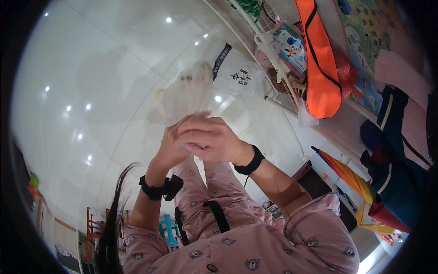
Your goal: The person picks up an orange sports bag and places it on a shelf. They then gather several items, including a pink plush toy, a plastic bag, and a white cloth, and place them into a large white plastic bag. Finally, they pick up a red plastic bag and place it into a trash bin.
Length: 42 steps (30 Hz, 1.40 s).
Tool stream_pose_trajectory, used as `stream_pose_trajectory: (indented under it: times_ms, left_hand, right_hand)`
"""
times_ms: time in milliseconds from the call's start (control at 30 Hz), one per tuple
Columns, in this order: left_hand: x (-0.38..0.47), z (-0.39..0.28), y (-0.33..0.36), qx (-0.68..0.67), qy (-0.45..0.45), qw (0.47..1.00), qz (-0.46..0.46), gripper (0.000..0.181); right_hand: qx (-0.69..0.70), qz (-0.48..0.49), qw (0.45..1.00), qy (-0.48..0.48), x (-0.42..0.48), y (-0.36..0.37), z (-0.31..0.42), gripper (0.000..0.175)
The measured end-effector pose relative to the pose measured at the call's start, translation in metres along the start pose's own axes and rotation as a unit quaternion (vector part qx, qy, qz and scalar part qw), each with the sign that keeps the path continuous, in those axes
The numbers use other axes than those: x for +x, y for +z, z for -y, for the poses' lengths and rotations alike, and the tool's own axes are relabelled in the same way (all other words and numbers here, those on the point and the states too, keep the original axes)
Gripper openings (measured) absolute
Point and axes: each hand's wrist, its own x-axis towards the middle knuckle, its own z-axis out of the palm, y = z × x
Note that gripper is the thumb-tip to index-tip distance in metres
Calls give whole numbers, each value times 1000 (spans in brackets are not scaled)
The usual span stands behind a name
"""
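Observation:
In front of my body, my left hand (171,142) and my right hand (210,138) are pressed together around the gathered part of a translucent plastic bag (184,97). My right hand lies over the left and hides most of its fingers. The bag spreads out beyond my hands, above the floor. Dark and yellowish patches show through or behind its film; what they are cannot be made out. Past the bag, a whitish plastic bag (236,73) with a black strip and dark writing lies close to the rack.
A white wire rack (253,27) on the right holds packed items and an orange case (320,68) with a black strap. A rainbow umbrella (349,174) and dark blue bags (397,185) hang nearby. A blue plastic stool (167,227) and wooden chairs (94,226) stand at lower left.

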Motion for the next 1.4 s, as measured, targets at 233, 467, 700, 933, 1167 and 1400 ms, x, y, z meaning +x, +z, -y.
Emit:
stream_pose_trajectory:
  times_ms: [233,467,700,933,1167,1400]
  left_hand:
    - [-5,-8,-4,-47,-41,998,0,20]
    - [-21,-8,-16,-278,-282,918,26,15]
    - [-31,11,-9,52,-62,997,0,17]
    - [-5,12,3,385,201,892,-122,23]
    - [-6,8,24,351,181,914,-92,15]
    - [-27,20,1,271,52,947,-162,13]
  right_hand:
    - [309,27,928,208,-9,-10,-16,46]
    - [157,-22,972,173,-54,28,-61,19]
    - [218,-27,931,290,-67,32,-63,14]
    - [311,-55,848,426,-69,25,-51,27]
    - [133,-206,906,345,-68,4,-52,33]
    - [270,-461,737,414,-101,-43,-96,35]
